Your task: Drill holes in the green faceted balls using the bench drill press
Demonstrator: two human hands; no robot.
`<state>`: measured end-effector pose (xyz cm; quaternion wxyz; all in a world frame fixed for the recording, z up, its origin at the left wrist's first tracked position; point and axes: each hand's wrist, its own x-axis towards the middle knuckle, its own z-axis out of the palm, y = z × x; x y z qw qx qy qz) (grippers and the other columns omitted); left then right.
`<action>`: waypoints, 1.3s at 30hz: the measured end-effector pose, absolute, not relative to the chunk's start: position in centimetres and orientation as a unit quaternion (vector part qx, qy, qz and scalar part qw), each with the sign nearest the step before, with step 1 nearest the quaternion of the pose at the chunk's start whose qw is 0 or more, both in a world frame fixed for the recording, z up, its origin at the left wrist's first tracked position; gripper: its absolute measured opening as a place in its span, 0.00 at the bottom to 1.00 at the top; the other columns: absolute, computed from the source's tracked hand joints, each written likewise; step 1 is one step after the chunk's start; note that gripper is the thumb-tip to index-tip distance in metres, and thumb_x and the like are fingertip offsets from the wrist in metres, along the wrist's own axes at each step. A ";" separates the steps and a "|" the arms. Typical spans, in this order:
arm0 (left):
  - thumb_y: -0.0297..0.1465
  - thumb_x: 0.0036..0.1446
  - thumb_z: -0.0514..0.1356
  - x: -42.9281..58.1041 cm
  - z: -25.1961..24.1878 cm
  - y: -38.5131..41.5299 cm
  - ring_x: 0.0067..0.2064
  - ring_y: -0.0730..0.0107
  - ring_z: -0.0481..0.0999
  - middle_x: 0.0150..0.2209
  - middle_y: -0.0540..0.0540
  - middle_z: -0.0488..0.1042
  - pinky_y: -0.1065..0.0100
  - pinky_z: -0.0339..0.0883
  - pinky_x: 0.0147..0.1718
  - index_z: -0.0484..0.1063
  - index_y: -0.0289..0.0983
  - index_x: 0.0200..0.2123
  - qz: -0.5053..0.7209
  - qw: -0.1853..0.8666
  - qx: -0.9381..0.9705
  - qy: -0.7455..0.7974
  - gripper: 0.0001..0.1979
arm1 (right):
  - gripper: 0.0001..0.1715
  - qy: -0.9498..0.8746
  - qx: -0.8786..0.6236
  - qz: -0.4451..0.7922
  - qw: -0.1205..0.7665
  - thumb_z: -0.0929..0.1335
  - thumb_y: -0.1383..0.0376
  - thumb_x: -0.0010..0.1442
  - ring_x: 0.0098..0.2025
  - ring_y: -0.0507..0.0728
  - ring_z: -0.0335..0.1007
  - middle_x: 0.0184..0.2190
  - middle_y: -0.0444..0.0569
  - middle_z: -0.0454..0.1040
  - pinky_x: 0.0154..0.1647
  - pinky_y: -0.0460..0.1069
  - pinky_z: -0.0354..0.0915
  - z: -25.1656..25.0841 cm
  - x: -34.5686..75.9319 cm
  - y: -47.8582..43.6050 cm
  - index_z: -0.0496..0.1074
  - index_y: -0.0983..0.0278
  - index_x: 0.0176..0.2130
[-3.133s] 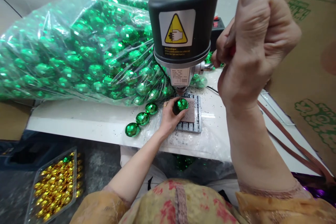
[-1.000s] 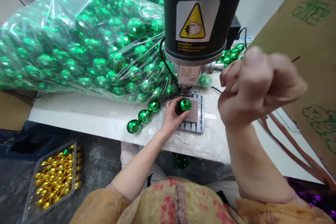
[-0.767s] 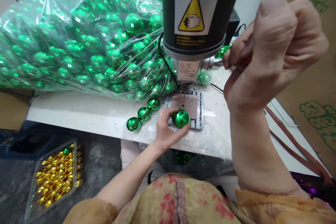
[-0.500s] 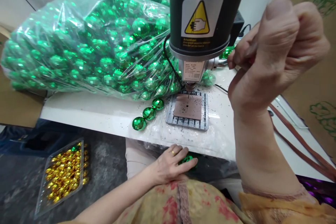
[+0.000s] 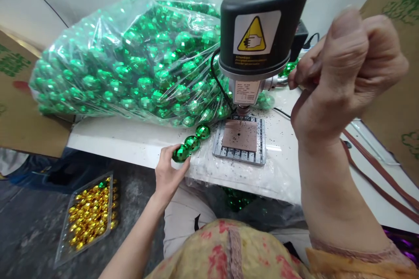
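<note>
At the front of the white table, my left hand [image 5: 170, 172] has its thumb and fingers around the nearest green faceted ball [image 5: 180, 154]. That ball is the front one of a short row, with a second green ball [image 5: 192, 143] and a third green ball [image 5: 203, 131] behind it. My right hand [image 5: 350, 61] is raised beside the black bench drill press [image 5: 262, 43], its fingers closed around the press's feed handle, mostly hidden. Under the drill, a brown square pad [image 5: 240, 136] with a small hole lies on the slotted metal base [image 5: 216, 150]; no ball sits there.
A large clear bag [image 5: 131, 65] of green balls fills the table's left and back. Cardboard boxes [image 5: 29, 96] stand at both sides. Below left is a clear tray [image 5: 62, 244] of gold balls. Green balls [image 5: 237, 198] lie under the table edge. Brown straps [image 5: 376, 174] lie at right.
My left hand has gone from green balls below the table edge up and left to the front ball of the row. My right hand stays closed beside the press. The view has shifted slightly.
</note>
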<state>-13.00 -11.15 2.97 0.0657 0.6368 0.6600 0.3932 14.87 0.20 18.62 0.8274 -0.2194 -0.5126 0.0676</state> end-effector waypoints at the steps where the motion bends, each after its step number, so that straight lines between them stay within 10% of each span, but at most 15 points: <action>1: 0.36 0.56 0.67 -12.4 3.3 -11.1 0.48 0.60 0.76 0.49 0.42 0.75 0.61 0.71 0.49 0.72 0.40 0.52 0.447 0.121 0.617 0.636 0.21 | 0.23 -0.514 -0.216 0.066 0.828 0.67 0.58 0.62 0.18 0.44 0.56 0.16 0.36 0.57 0.23 0.47 0.51 18.6 14.9 0.3 0.58 0.63 0.21; 9: 0.47 0.61 0.62 -4.9 3.3 -6.8 0.44 0.69 0.78 0.49 0.46 0.77 0.68 0.73 0.43 0.74 0.43 0.54 0.587 0.512 0.425 0.462 0.22 | 0.23 -0.532 -0.200 0.063 0.820 0.66 0.61 0.64 0.19 0.42 0.56 0.17 0.35 0.51 0.22 0.45 0.51 18.6 14.9 0.2 0.55 0.63 0.22; 21: 0.43 0.53 0.70 -1.1 -0.1 -0.4 0.52 0.59 0.79 0.56 0.39 0.75 0.58 0.73 0.55 0.68 0.38 0.60 0.531 0.456 0.538 0.470 0.34 | 0.22 -0.536 -0.199 0.084 0.816 0.66 0.64 0.64 0.20 0.43 0.56 0.19 0.37 0.50 0.24 0.45 0.52 18.5 14.8 -0.3 0.54 0.63 0.23; 39: 0.34 0.55 0.69 -0.4 0.5 -0.5 0.57 0.58 0.72 0.55 0.41 0.73 0.56 0.65 0.60 0.67 0.39 0.57 0.467 0.316 0.692 0.450 0.27 | 0.22 -0.537 -0.246 0.069 0.804 0.65 0.62 0.65 0.23 0.42 0.60 0.22 0.39 0.50 0.26 0.44 0.54 18.7 14.7 -1.0 0.57 0.64 0.22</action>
